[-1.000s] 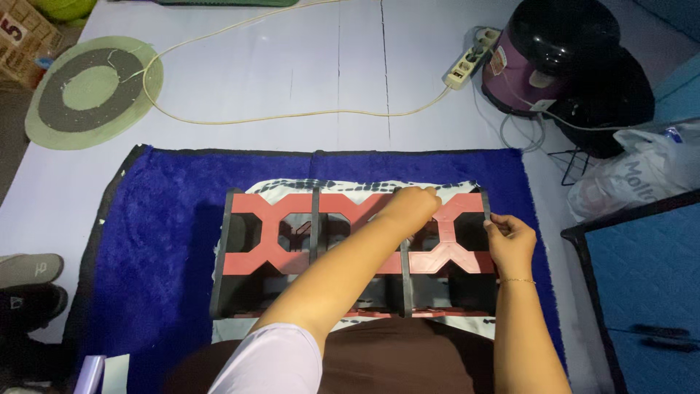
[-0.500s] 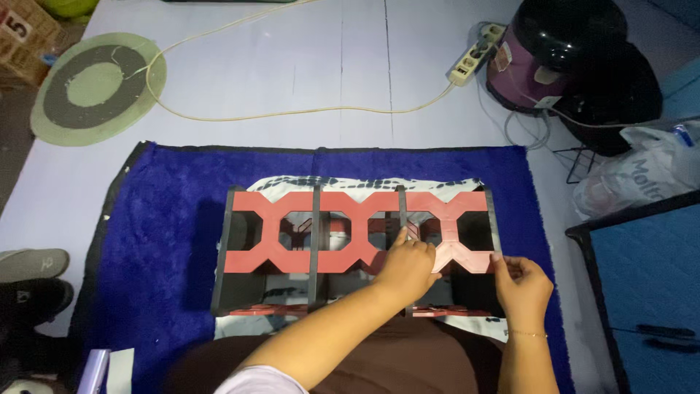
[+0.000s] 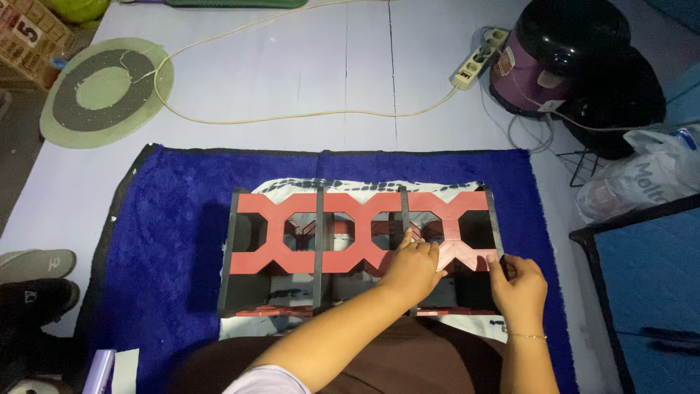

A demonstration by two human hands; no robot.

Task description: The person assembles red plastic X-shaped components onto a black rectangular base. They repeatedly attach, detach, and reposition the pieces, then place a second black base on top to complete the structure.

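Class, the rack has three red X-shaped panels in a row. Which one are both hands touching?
The rightmost panel. The left hand and right hand rest on its lower edge; the other two are untouched.

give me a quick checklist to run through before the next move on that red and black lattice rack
1. Left hand on the red and black rack: ok, fingers rest on the red lattice of the right section.
2. Right hand steadying it: ok, its grip is on the rack's lower right edge by the black end panel.
3. Rack lying flat: ok, it sits on the patterned cloth over the blue mat.
4. Black dividers seated in the lattice: cannot tell, the joints are too dark.
5. Cord and power strip away from the rack: ok, both lie beyond the mat.
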